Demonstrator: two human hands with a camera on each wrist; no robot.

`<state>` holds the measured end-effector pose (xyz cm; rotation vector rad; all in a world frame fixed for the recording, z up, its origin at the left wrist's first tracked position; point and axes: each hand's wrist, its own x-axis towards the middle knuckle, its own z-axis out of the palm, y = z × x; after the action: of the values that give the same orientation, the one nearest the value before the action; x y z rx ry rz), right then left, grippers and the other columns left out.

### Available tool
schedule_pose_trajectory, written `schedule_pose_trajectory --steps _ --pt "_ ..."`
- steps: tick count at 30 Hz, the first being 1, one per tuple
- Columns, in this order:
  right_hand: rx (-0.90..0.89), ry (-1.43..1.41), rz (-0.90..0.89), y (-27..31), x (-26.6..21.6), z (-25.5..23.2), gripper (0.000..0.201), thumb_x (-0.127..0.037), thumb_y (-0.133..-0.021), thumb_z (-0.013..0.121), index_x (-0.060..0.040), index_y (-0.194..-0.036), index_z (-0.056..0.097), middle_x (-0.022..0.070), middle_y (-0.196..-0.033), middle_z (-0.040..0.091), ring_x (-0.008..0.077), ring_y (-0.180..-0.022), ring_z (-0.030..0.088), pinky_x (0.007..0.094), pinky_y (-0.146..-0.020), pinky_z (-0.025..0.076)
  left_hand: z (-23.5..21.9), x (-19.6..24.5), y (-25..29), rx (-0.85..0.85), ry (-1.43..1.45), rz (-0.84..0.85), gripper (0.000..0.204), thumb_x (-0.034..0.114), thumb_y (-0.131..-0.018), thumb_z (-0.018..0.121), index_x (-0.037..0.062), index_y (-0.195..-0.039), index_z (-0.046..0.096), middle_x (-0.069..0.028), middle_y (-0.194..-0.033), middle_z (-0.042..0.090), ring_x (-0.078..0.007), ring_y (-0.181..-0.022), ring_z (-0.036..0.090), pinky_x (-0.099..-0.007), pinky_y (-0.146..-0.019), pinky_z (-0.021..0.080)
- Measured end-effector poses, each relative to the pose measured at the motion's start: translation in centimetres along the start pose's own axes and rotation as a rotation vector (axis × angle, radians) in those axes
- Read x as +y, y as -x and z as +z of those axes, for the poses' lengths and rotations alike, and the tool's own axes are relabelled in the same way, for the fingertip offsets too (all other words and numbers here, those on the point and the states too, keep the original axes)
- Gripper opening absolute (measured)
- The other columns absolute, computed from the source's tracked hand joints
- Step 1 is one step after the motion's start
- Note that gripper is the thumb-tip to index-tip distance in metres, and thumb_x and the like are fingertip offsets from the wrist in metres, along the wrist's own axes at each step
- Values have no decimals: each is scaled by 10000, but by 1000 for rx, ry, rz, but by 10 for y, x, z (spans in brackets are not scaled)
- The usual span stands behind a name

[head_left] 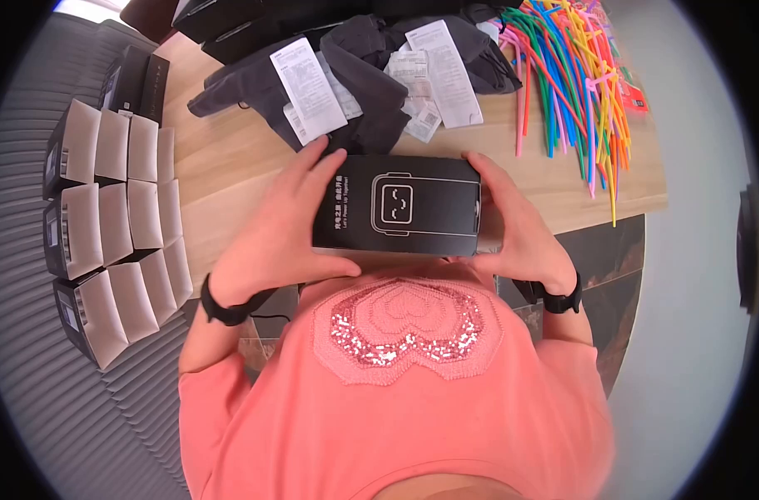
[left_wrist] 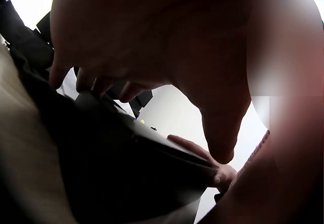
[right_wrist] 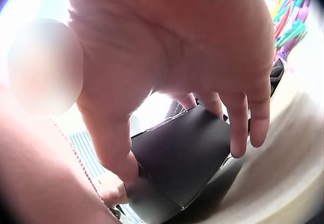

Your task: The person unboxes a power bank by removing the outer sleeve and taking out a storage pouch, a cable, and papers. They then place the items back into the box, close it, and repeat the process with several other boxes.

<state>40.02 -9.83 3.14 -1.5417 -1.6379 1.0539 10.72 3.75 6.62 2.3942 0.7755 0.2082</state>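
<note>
A black rectangular cardboard box (head_left: 434, 207) lies mid-frame near the table's lower edge; the right hand (head_left: 525, 229) grips its right end, the left hand (head_left: 284, 225) spreads wide, thumb off the near edge.

A coral-pink short-sleeved top (head_left: 396, 425) bears a scalloped motif (head_left: 410, 308); shiny sequins (head_left: 383, 357) form a band within it, textured pink trim (head_left: 489, 350) outside. Black wristbands (head_left: 221, 312) flank the motif.
</note>
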Motion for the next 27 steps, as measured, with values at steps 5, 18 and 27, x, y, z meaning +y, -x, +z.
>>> schedule_pose_trajectory --steps 5,18,27 --pt "16 125 -66 -5 14 7 1059 -190 -607 793 -2 -1520 291 250 -1476 422 393 -1349 446 421 -1128 366 40 -25 6 106 -31 49 1164 376 -608 905 -20 -1508 280 -253 -1511 341 -412 -1415 347 -474 -1171 296" --pt "-122 392 -309 -13 -13 -10 755 -371 -761 792 -104 -1415 524 219 -1525 383 429 -1345 421 483 -1122 342 64 -66 53 621 463 -212 511 314 -1047 407 -87 -1349 503 -170 -1345 557 -286 -1227 533 -380 -1076 374" --pt "-201 648 -531 -57 -47 21 354 -125 -793 689 -101 -1145 662 167 -1485 433 396 -1325 441 490 -1064 389 67 -54 57 676 533 -286 312 111 -1014 472 -73 -1243 578 -135 -1204 624 -246 -1102 573 -357 -994 420"
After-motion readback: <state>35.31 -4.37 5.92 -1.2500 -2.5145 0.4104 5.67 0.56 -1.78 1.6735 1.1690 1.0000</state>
